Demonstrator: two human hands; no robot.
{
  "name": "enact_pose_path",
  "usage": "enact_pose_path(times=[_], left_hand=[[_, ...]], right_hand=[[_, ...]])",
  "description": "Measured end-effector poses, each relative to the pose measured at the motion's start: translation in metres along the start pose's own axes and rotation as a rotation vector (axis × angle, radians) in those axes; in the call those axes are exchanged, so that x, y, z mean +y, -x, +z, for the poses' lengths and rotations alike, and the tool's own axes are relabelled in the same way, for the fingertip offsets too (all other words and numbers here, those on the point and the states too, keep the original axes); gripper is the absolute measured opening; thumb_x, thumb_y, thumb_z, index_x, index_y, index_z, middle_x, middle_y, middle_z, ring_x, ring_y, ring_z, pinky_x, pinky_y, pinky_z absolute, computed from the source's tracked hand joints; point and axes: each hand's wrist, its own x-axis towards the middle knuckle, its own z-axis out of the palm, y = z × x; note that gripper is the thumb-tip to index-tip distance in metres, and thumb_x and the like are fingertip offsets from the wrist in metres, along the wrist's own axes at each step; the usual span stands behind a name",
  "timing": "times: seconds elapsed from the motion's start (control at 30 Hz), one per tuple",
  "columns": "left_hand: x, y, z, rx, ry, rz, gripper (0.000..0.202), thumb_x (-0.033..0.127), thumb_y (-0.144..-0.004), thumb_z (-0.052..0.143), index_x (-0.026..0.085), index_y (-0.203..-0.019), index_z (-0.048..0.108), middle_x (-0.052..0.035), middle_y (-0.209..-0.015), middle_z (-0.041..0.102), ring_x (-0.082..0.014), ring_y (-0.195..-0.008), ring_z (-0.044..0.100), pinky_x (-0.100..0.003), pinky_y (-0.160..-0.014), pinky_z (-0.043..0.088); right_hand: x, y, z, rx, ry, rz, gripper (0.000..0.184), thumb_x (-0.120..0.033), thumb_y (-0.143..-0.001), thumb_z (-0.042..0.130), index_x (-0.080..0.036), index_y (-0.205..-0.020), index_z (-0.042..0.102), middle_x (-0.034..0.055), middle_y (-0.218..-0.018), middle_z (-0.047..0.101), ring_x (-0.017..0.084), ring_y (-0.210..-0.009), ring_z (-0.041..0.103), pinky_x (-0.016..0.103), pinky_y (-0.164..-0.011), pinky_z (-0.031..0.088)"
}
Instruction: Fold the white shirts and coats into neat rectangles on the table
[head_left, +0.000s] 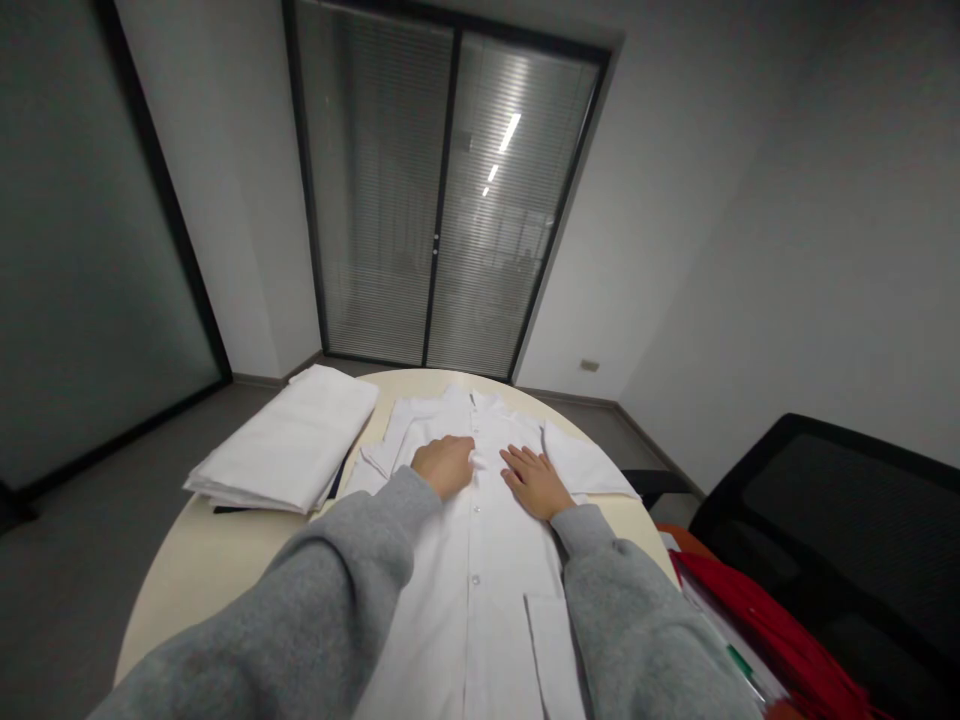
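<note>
A white button-front coat lies face up along the round table, its collar at the far end and its button row down the middle. One sleeve spreads out to the right, and a patch pocket shows low on the right side. My left hand is closed at the button placket in the chest area, with slightly rumpled cloth beside it. Its fingertips are partly hidden. Just right of the placket, my right hand rests flat on the coat front, fingers apart.
A folded stack of white cloth sits on the left of the pale table, over something dark. At right stands a black mesh chair, with red cloth and other items near it. Blinded glass panels are beyond.
</note>
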Motion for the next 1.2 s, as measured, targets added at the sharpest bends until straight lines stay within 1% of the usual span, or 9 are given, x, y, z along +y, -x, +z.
enact_pose_path(times=[0.1,0.2,0.27,0.4,0.53,0.67,0.8,1.03,1.2], left_hand=[[-0.020,-0.007,-0.051,0.256,0.215,0.019,0.023,0.025,-0.094,0.052,0.025,-0.109,0.071,-0.0102,-0.119,0.073,-0.0316,-0.110,0.069,-0.047,-0.095,0.054],[-0.051,-0.009,-0.104,0.617,0.798,-0.027,0.015,0.025,-0.094,0.054,0.021,-0.103,0.065,-0.0041,-0.097,0.071,-0.0189,-0.076,0.070,-0.039,-0.077,0.061],[-0.075,-0.008,-0.132,0.838,1.137,-0.064,0.012,0.016,-0.093,0.052,0.019,-0.102,0.059,0.0008,-0.088,0.064,-0.0120,-0.068,0.065,-0.034,-0.073,0.061],[-0.115,-0.003,-0.163,1.276,1.417,-0.088,0.026,-0.006,-0.088,0.039,0.017,-0.095,0.047,0.0054,-0.082,0.057,-0.0069,-0.073,0.062,-0.032,-0.083,0.059],[-0.127,0.003,-0.174,1.514,1.515,-0.132,0.035,-0.012,-0.086,0.030,0.020,-0.098,0.041,0.0056,-0.085,0.053,-0.0076,-0.072,0.059,-0.030,-0.080,0.057],[-0.123,0.008,-0.180,1.642,1.509,-0.038,0.032,-0.007,-0.090,0.031,0.021,-0.103,0.041,0.0044,-0.087,0.052,-0.0091,-0.074,0.057,-0.022,-0.072,0.052],[-0.125,0.010,-0.182,1.639,1.513,0.015,0.034,-0.007,-0.089,0.029,0.021,-0.105,0.040,0.0037,-0.089,0.052,-0.0089,-0.073,0.056,-0.020,-0.065,0.048],[-0.126,0.008,-0.184,1.648,1.455,-0.024,0.027,0.000,-0.092,0.025,0.021,-0.103,0.038,0.0028,-0.089,0.050,-0.0084,-0.075,0.056,-0.019,-0.067,0.048],[-0.121,0.005,-0.182,1.677,1.406,0.038,0.017,0.010,-0.097,0.027,0.022,-0.101,0.038,0.0020,-0.090,0.050,-0.0096,-0.081,0.057,-0.020,-0.073,0.050]], right_hand=[[0.001,0.000,0.001,0.009,-0.005,0.002,0.056,-0.045,-0.106,0.036,-0.026,-0.158,0.044,0.0041,-0.167,0.035,0.029,-0.156,0.027,0.052,-0.126,0.017],[0.001,-0.001,0.003,0.015,-0.014,0.003,0.056,-0.046,-0.106,0.036,-0.025,-0.158,0.044,0.0042,-0.167,0.036,0.028,-0.156,0.027,0.051,-0.126,0.016],[0.002,-0.001,0.004,0.017,-0.021,0.004,0.056,-0.046,-0.106,0.037,-0.025,-0.158,0.044,0.0042,-0.167,0.036,0.028,-0.156,0.027,0.050,-0.126,0.016],[0.003,-0.001,0.005,0.028,-0.033,0.004,0.056,-0.046,-0.106,0.038,-0.026,-0.157,0.045,0.0037,-0.167,0.037,0.028,-0.156,0.027,0.050,-0.126,0.015],[0.005,-0.002,0.006,0.035,-0.038,0.000,0.056,-0.046,-0.105,0.038,-0.026,-0.157,0.046,0.0038,-0.166,0.037,0.029,-0.155,0.029,0.051,-0.126,0.016],[0.008,-0.003,0.008,0.040,-0.039,-0.007,0.056,-0.046,-0.105,0.038,-0.026,-0.156,0.047,0.0041,-0.166,0.038,0.029,-0.155,0.029,0.053,-0.126,0.018],[0.011,-0.005,0.011,0.048,-0.040,-0.014,0.056,-0.046,-0.105,0.039,-0.026,-0.156,0.048,0.0040,-0.165,0.039,0.030,-0.155,0.030,0.054,-0.125,0.019],[0.014,-0.005,0.013,0.062,-0.047,-0.024,0.054,-0.045,-0.105,0.039,-0.027,-0.155,0.048,0.0042,-0.164,0.041,0.030,-0.154,0.031,0.055,-0.125,0.021],[0.015,-0.006,0.015,0.069,-0.048,-0.026,0.055,-0.046,-0.105,0.040,-0.026,-0.155,0.049,0.0045,-0.164,0.041,0.030,-0.154,0.031,0.055,-0.125,0.021]])
